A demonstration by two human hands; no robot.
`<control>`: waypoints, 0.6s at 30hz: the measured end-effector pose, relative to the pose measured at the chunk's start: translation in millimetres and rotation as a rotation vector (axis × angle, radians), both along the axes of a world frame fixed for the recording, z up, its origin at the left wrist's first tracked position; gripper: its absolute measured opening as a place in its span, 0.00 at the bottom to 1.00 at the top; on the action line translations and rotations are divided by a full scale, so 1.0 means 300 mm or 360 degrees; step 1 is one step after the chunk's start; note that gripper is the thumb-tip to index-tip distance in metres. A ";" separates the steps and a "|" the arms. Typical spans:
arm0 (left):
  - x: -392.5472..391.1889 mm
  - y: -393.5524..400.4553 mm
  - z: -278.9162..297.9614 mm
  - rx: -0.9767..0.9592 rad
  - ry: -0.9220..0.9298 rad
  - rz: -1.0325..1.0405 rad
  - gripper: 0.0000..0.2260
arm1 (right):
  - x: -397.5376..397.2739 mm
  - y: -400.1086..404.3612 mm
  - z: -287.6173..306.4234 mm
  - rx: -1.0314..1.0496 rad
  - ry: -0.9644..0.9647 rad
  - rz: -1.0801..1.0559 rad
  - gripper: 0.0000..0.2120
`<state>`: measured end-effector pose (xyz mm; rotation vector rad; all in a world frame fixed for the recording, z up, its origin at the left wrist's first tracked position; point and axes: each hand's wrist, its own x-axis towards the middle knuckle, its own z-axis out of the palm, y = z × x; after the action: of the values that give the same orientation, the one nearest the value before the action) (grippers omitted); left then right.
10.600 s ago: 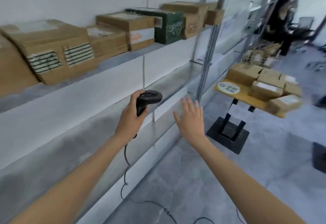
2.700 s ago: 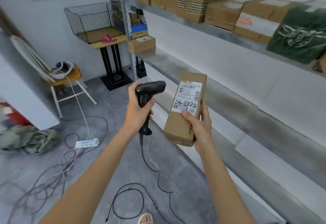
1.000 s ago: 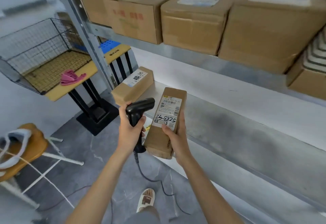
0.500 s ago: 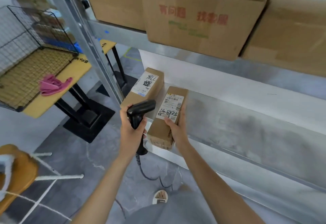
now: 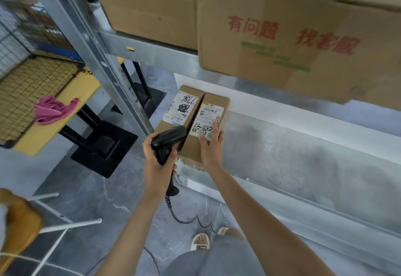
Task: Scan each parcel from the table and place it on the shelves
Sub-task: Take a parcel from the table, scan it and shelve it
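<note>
Head view, centre of frame: long brown parcel (image 5: 213, 121) lying flat on metal shelf (image 5: 293, 145), white label facing up, handwritten number partly covered by fingers. Sits tight against a second parcel (image 5: 181, 110) to its left, long sides touching; the second one's label marked "7786", printed upside down from this angle. Near end of the long brown parcel at, or just over, the shelf's front edge.

Right hand (image 5: 211, 145): fingers straight, laid flat on the parcel's top and right edge, thumb on the top face. Not curled round it.

Left hand (image 5: 157, 162): wrapped round the handle of black scanner (image 5: 168, 143), head of the scanner pointing up-right and overlapping the near corner of the second parcel. Coiled cable (image 5: 184, 217) hanging from the handle base toward the floor.

Upper right of frame: large carton (image 5: 282, 43) with red and green print, on the shelf above; plainer carton (image 5: 152, 6) to its left.

Left of frame: wire basket (image 5: 28, 76) on a yellow-topped table (image 5: 71, 95), pink cloth (image 5: 52, 109) in it.

Lower left: wooden stool (image 5: 19, 221), white legs.
</note>
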<state>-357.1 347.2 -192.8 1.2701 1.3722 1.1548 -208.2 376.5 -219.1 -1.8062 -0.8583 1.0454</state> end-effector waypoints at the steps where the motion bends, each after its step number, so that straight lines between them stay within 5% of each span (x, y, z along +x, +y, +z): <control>1: -0.002 0.007 -0.002 -0.0011 -0.0007 0.0009 0.28 | -0.006 0.009 0.001 -0.0006 -0.0025 0.0011 0.32; 18: 0.006 0.072 -0.014 -0.0076 0.0037 -0.0015 0.26 | -0.009 0.028 -0.017 -0.0044 -0.0078 0.0003 0.32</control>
<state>-355.2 368.7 -196.9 1.2587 1.4013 1.0974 -210.9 385.0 -224.3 -1.8613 -0.8794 1.0222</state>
